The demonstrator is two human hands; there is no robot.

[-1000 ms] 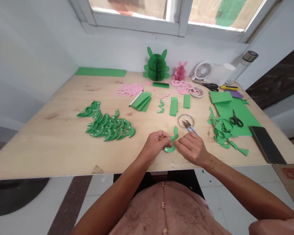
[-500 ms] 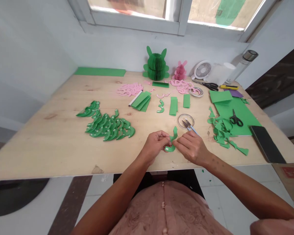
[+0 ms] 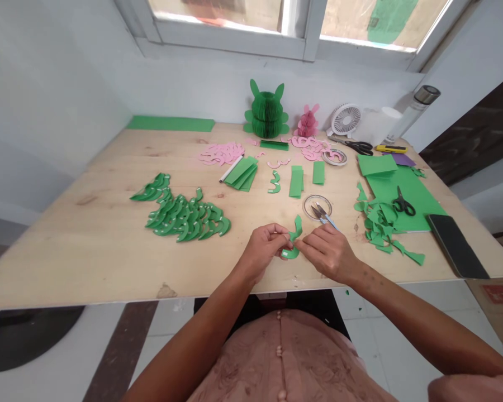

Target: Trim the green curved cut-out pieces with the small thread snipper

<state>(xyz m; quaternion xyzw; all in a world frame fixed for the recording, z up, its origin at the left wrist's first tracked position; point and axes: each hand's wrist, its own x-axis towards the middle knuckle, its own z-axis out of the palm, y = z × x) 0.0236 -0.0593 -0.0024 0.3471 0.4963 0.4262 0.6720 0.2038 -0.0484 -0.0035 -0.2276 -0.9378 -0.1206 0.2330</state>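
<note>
A curved green paper piece (image 3: 290, 253) with a small white patch at its lower end is pinched in my left hand (image 3: 266, 249), above the table's front part. Wrapped round the handles of small blue-handled scissors (image 3: 324, 216) is my right hand (image 3: 327, 252); the blades point away from me, slightly apart. Its fingertips meet the right edge of the green piece. Just beyond the right hand, the blades lie over a clear ring of tape (image 3: 309, 201). To the left is a heap of curved green pieces (image 3: 184, 216) with white patches.
Green scraps (image 3: 379, 220), black scissors (image 3: 403, 205) and a phone (image 3: 456, 245) lie on the right. Folded green strips (image 3: 296, 181) and pink cutouts (image 3: 222, 153) lie farther back. Along the wall stand a green paper figure (image 3: 267, 114), a pink one (image 3: 308, 123), a fan (image 3: 346, 119) and a bottle (image 3: 414, 111).
</note>
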